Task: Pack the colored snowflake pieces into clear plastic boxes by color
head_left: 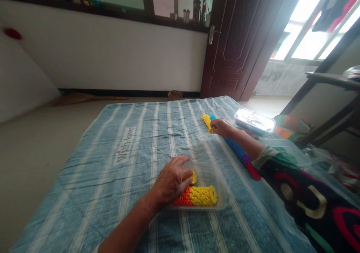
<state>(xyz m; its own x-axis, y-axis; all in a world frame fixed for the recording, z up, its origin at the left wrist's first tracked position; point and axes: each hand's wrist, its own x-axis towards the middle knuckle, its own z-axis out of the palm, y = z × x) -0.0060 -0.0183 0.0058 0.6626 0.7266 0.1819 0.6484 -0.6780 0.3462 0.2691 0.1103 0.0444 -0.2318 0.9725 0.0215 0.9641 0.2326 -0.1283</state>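
Note:
My left hand (173, 178) reaches into a clear plastic container (223, 196) on the bed or table cover, its fingers curled round a knobbly yellow piece (194, 177). Beside it in the container lies a thick row of similar pieces, orange-red (182, 197) at one end and yellow (204, 195) at the other. Farther off to the right, my right hand (222, 127) pinches part of a yellow row (207, 121) lying on the cover. Under and behind that forearm runs a longer row in blue (234, 146), purple and red (254, 171). My right fingertips are partly hidden.
A striped blue cover (140, 133) spreads under everything. A shiny lidded box (254, 121) and another clear container (287, 150) stand at the right. Beyond are a dark red door (227, 58), a rack (329, 80) and a broom (81, 98) on the floor.

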